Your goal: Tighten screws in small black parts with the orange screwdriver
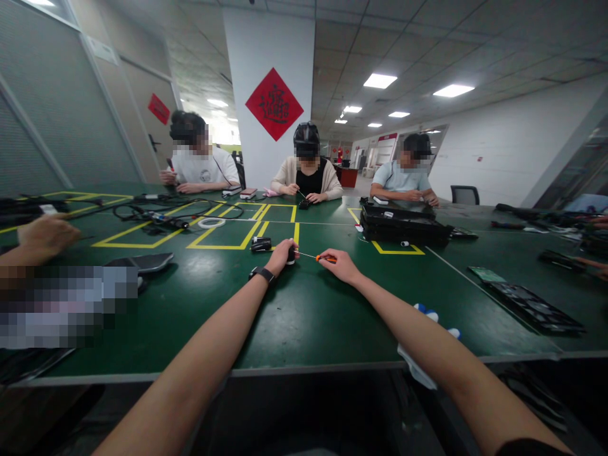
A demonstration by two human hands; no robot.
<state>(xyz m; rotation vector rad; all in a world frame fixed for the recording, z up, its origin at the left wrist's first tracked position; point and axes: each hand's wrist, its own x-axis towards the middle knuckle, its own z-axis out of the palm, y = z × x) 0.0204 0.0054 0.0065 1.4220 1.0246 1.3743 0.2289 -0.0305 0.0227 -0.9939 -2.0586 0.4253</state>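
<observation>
My left hand [282, 254], with a dark band at the wrist, is closed around a small black part [291, 256] just above the green table [327, 329]. Most of that part is hidden by my fingers. In my right hand [344, 267] is a screwdriver [327, 258] with an orange and black handle. Its thin shaft points left, and the tip reaches the small black part; whether it sits in a screw is too small to tell. Just left of my left hand lies another small black piece [261, 244].
Black equipment [403, 225] is stacked at the right back. A long black panel [532, 301] lies at the right. Cables [161, 218] and a white ring [211, 223] are at the left. Blue-and-white gloves [420, 367] hang over the front edge. Several people sit around the table.
</observation>
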